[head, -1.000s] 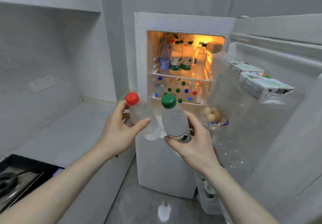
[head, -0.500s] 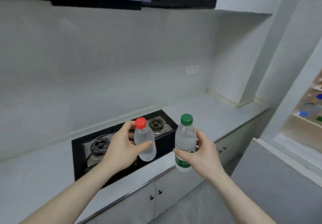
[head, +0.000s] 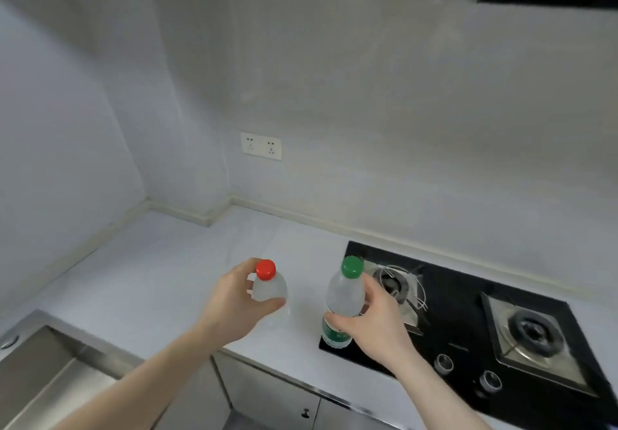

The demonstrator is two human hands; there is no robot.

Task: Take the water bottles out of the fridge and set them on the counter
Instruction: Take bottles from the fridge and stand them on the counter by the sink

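My left hand curls round the clear red-capped plastic bottle above the white counter, my right hand round the clear green-capped bottle over the black glass hob edge; risk: tipping there.

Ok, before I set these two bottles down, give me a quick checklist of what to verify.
1. Left hand grips the red-capped bottle: ok.
2. Right hand grips the green-capped bottle: ok.
3. Both caps on: ok.
4. Bare counter under the red-capped bottle: ok.
5. Green-capped bottle clear of the stove: not ok, its base overlaps the stove's corner.
6. Bottles touching the surface: cannot tell.
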